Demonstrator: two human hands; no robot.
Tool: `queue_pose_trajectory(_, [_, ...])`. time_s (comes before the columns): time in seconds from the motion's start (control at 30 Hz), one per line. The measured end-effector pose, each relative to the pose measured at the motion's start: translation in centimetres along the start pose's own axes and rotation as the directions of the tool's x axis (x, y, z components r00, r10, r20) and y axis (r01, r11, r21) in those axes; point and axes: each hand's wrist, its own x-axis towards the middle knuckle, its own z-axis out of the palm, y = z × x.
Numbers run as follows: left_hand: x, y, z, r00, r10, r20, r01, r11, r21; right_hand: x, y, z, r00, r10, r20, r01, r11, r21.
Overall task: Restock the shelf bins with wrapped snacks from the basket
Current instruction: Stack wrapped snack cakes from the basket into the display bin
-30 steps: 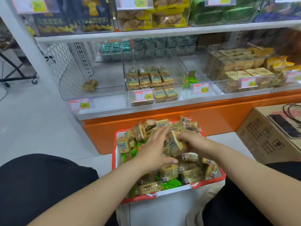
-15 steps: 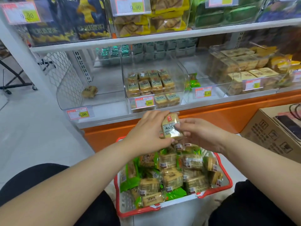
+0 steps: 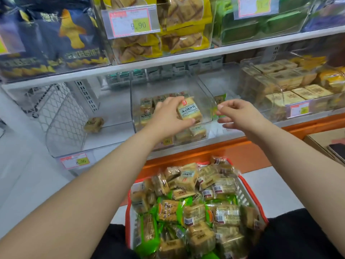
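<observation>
left hand (image 3: 169,116) grips a wrapped snack (image 3: 189,110) over the center bin (image 3: 205,101), likely to drop it in | right hand (image 3: 236,114) empty, loosely curled | basket (image 3: 248,195) bottom center, pretty full

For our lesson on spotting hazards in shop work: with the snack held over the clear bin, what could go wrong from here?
1. The left hand grips the snack by its edges only; it could slip and land crooked on the rows in the middle bin.
2. The basket is heaped above its rim, so a knee bump could spill packs.
3. The right hand, empty, could knock the green pack next door.
</observation>
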Motion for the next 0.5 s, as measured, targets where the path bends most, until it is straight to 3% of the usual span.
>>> queue_pose_trajectory(0.1, [3.1,-0.7,1.4,0.994,-0.049,0.100,0.065,0.983,-0.170,1.4,0.7,-0.3,0.999,0.034,-0.041,-0.034,0.999,-0.007])
queue_pose_trajectory(0.3, [6.5,-1.6,4.5,0.954,-0.076,0.290,0.148,0.961,-0.233,2.9,1.8,-0.4,0.997,0.060,-0.038,-0.062,0.996,-0.066])
queue_pose_trajectory(0.5, [7.7,-1.6,5.5,0.920,-0.073,0.385,0.088,0.996,-0.019,2.9,2.1,-0.9,0.997,0.077,-0.002,-0.077,0.994,-0.082])
